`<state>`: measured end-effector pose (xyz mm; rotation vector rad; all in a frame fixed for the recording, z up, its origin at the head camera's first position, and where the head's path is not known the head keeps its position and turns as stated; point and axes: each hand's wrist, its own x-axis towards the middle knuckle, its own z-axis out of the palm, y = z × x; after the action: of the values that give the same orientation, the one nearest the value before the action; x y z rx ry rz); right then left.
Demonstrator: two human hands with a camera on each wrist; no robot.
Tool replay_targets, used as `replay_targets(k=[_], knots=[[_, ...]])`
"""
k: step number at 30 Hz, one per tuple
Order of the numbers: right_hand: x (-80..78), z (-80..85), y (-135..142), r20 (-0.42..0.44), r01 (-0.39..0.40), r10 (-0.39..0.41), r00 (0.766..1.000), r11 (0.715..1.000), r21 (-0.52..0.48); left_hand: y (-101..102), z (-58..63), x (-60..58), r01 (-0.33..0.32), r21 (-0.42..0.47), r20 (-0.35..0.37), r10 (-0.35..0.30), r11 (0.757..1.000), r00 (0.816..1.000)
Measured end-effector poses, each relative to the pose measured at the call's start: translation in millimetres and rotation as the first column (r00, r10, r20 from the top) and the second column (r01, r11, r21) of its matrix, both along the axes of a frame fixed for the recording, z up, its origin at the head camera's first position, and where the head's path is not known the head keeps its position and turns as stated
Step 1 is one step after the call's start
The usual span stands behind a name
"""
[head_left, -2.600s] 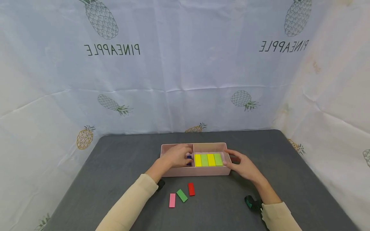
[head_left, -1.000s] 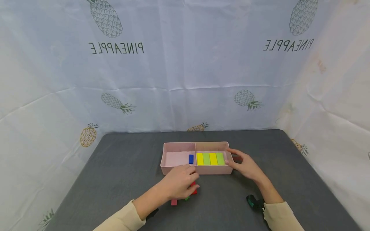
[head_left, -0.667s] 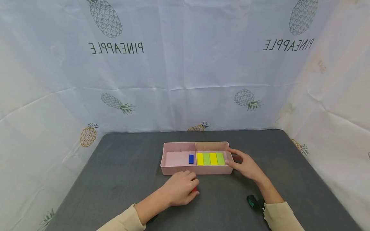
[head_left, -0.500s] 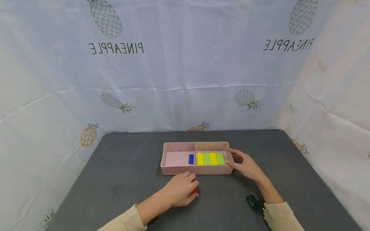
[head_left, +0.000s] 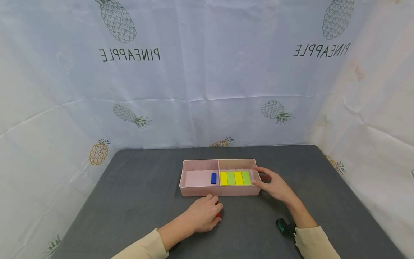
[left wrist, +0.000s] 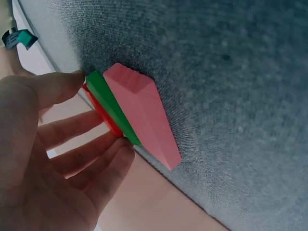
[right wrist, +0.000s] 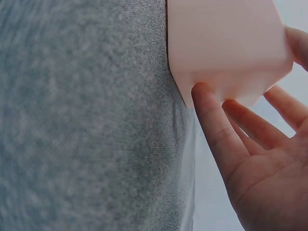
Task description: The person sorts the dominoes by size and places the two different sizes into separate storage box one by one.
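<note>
My left hand point(head_left: 204, 214) is low over the table in front of the pink box point(head_left: 220, 191). In the left wrist view its thumb and fingertips pinch the ends of a red block point(left wrist: 107, 115) and a green block point(left wrist: 113, 107). A pink block point(left wrist: 144, 118) lies along the green one. The head view shows only a bit of red between thumb and finger; the hand covers the rest. My right hand point(head_left: 273, 185) holds the right end of the box, its thumb and fingers spread across it.
The box's left compartment holds one dark blue block point(head_left: 214, 178) near the divider. In its right compartment, several yellow and light green blocks point(head_left: 235, 178) stand in a row. A white curtain point(head_left: 207, 72) printed with pineapples hangs behind the dark grey table point(head_left: 142, 201).
My left hand has left the blue block in the left compartment and come down to the table. The red, green and pink blocks, earlier apart, now lie side by side. The right hand stays put.
</note>
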<state>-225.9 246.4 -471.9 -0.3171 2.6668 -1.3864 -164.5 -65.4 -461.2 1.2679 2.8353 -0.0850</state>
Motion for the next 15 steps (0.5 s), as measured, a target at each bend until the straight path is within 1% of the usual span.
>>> replay_targets(k=[3, 9, 15], knots=[[0.8, 1.1, -0.4, -0.010, -0.008, 0.008, 1.000, 1.000, -0.004, 0.4, -0.3, -0.9, 0.003, 0.005, -0.006, -0.003, 1.000, 1.000], [1.9, 3.8, -1.4, -0.037, -0.033, 0.032, 0.999, 0.999, -0.029, -0.7, 2.0, -2.3, 0.023, 0.044, -0.005, -0.023, 0.999, 1.000], [2.7, 2.9, -1.6, -0.032, -0.024, 0.023, 0.999, 0.999, -0.021, -3.5, 9.1, -2.3, 0.056, 0.080, -0.041, -0.052, 0.995, 0.998]])
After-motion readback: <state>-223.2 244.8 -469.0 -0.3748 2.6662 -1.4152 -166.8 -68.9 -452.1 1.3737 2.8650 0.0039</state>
